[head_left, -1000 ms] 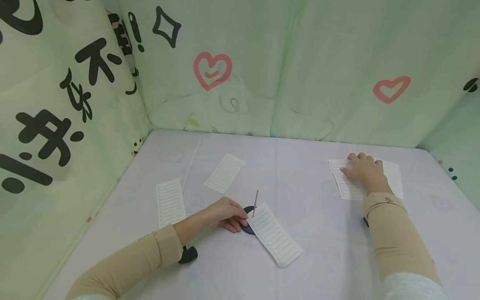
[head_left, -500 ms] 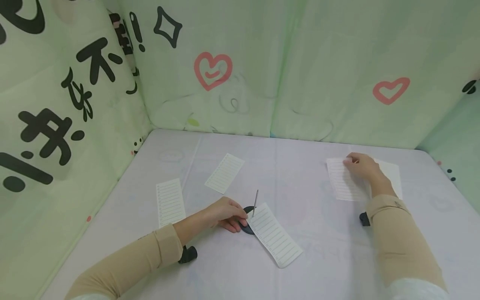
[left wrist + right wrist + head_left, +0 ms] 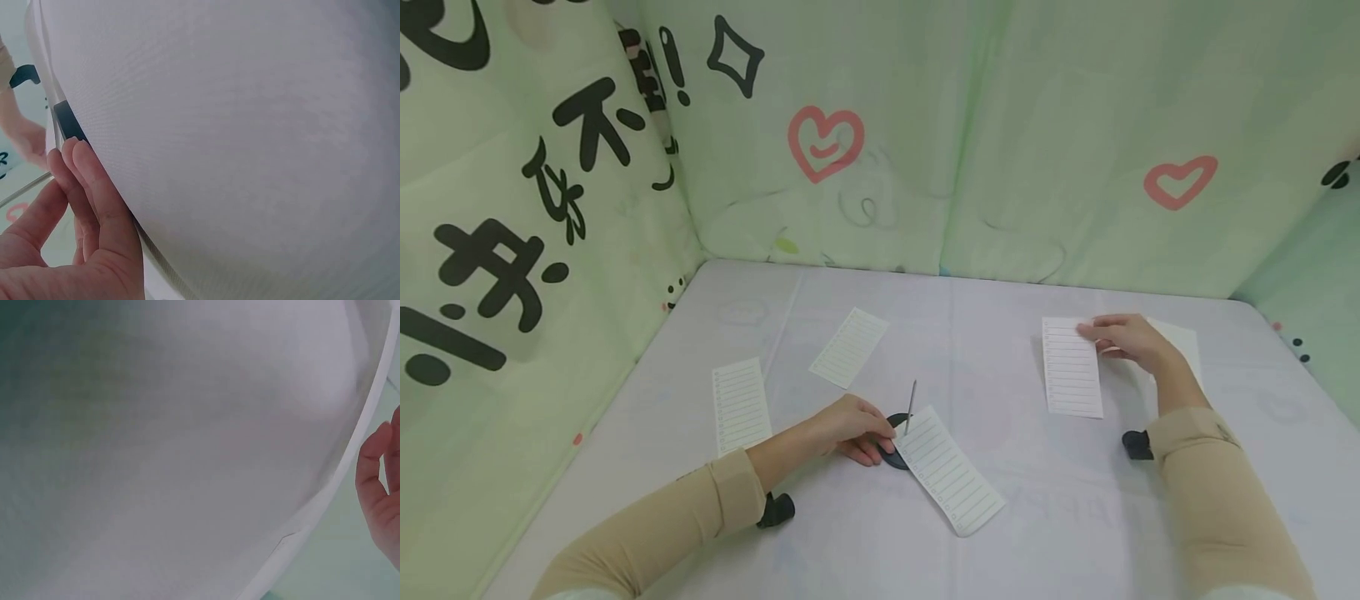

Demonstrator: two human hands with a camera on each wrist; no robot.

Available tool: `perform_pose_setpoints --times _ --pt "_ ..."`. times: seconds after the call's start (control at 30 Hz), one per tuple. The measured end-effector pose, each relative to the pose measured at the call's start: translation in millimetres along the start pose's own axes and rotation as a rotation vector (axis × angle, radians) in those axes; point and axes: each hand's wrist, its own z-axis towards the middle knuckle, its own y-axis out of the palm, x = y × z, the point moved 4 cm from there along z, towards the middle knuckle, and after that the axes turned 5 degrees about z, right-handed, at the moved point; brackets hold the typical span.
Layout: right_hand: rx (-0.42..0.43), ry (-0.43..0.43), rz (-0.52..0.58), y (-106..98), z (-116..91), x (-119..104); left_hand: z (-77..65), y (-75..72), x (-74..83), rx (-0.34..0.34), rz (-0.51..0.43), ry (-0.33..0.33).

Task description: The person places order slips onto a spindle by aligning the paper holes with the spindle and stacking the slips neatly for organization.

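Observation:
In the head view my left hand (image 3: pixel 853 429) is at the table's middle, pinching the upper-left corner of a lined paper slip (image 3: pixel 951 475). A thin metal spike (image 3: pixel 912 404) stands up at that slip's top end, on a round black base (image 3: pixel 891 457) partly hidden by the slip and fingers. The left wrist view shows my left fingertips close to the black base (image 3: pixel 67 122), the spike (image 3: pixel 25 190) beside the thumb. At the right my right hand (image 3: pixel 1131 340) pinches another lined slip (image 3: pixel 1071 375) by its upper-right edge; the right wrist view catches only some fingers (image 3: pixel 372 469).
Two more lined slips lie at left, one near my left forearm (image 3: pixel 741 400) and one farther back (image 3: pixel 850 346). Blank white paper (image 3: pixel 1183 343) lies partly behind my right hand. Green printed curtains (image 3: pixel 1037 125) enclose the white table (image 3: pixel 1000 333).
My right hand has gone from spread fingers on the paper at the right to pinching one lined slip and drawing it left, off the paper behind. My left hand stays put.

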Motion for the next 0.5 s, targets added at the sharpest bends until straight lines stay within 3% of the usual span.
perform_pose_setpoints --times 0.23,0.5 --pt "-0.072 -0.002 0.097 10.8 -6.9 -10.1 0.7 -0.8 -0.4 0.001 0.002 -0.006" --pt "-0.118 -0.068 0.149 28.1 -23.2 -38.5 -1.6 -3.7 0.2 -0.031 -0.003 -0.034"
